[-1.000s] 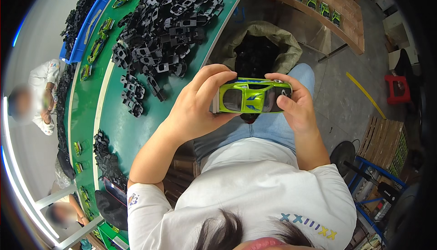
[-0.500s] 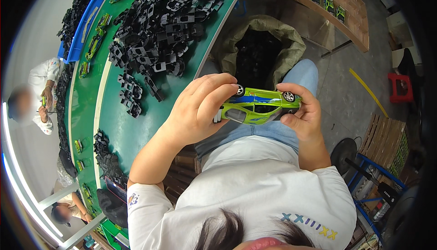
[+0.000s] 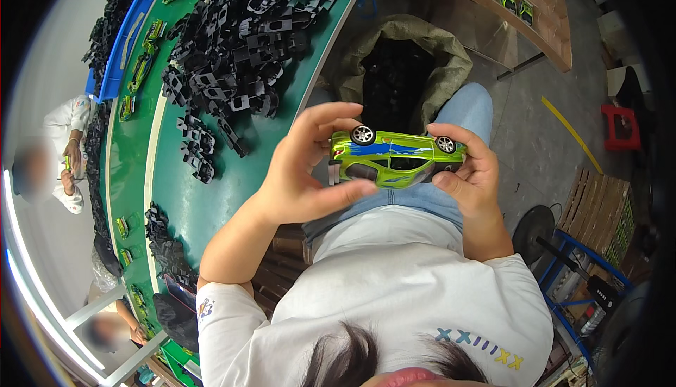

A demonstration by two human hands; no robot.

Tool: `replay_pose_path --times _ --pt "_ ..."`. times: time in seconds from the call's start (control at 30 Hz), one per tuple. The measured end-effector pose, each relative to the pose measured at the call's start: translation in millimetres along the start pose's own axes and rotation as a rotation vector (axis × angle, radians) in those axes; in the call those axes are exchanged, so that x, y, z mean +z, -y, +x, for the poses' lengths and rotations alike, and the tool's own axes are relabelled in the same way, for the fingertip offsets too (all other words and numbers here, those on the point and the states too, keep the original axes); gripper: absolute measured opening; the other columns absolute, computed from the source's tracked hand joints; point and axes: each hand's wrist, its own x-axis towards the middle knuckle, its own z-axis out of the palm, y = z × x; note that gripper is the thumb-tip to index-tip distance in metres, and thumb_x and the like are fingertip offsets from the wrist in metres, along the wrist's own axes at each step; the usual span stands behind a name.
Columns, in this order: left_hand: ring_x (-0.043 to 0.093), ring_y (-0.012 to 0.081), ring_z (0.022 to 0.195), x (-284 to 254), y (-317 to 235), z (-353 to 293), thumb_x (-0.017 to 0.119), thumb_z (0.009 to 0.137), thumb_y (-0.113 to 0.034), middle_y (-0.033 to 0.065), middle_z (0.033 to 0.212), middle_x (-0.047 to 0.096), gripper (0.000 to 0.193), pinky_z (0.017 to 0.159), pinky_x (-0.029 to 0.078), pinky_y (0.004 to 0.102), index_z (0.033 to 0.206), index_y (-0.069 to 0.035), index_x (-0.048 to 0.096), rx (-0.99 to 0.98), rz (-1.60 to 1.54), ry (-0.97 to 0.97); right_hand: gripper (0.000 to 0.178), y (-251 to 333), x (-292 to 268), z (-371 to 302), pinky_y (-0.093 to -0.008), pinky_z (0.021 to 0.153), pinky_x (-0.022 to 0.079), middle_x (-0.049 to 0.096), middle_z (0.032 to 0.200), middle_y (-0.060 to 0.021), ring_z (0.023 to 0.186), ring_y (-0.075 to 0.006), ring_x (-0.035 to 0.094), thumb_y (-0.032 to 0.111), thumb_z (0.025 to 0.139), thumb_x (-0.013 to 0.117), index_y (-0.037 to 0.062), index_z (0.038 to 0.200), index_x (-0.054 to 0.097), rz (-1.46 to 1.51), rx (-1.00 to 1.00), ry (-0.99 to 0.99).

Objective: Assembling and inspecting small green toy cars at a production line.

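A lime-green toy car (image 3: 398, 153) with blue side markings and silver-spoked wheels lies on its side in the air above my lap, its wheels toward the far side. Around its left end curls my left hand (image 3: 299, 169), thumb along the near edge and fingers by the left wheel. The other end is pinched by my right hand (image 3: 473, 176), with fingers over the right wheel and the thumb below. Part of each end is hidden by my fingers.
Left of me, a heap of black plastic car parts (image 3: 239, 42) covers much of the green table (image 3: 218, 211). More green cars line a conveyor (image 3: 158, 56) beyond. A sack (image 3: 451, 52) of dark pieces stands ahead; a wooden tray (image 3: 556, 42) holds cars. Another person's hands (image 3: 72, 154) work at far left.
The car has rolled slightly, baring its left wheel and more of its left end. My left fingers have lifted off that side and the thumb has come round to the near edge.
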Motion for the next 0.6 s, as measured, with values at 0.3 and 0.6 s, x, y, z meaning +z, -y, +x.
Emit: replay_pose_path --times 0.3,0.6 --pt "0.059 0.0165 0.099 -3 4 7 0.077 0.070 0.007 0.0114 0.107 0.059 0.076 0.083 0.053 0.0281 0.133 -0.001 0.036 -0.241 -0.374 -0.067 0.054 4 11 3 -0.0213 0.085 0.049 0.062 0.109 -0.0099 0.097 -0.0111 0.060 0.002 0.079 0.073 -0.0044 0.127 0.049 -0.081 0.010 -0.075" --pt "0.062 0.0183 0.094 -1 6 8 0.075 0.071 0.008 0.0140 0.104 0.059 0.077 0.079 0.056 0.0280 0.134 -0.001 0.033 -0.275 -0.392 -0.096 0.052 3 11 3 -0.0199 0.080 0.050 0.063 0.105 -0.0079 0.092 -0.0093 0.060 0.005 0.081 0.072 -0.0033 0.127 0.050 -0.081 0.068 -0.123"
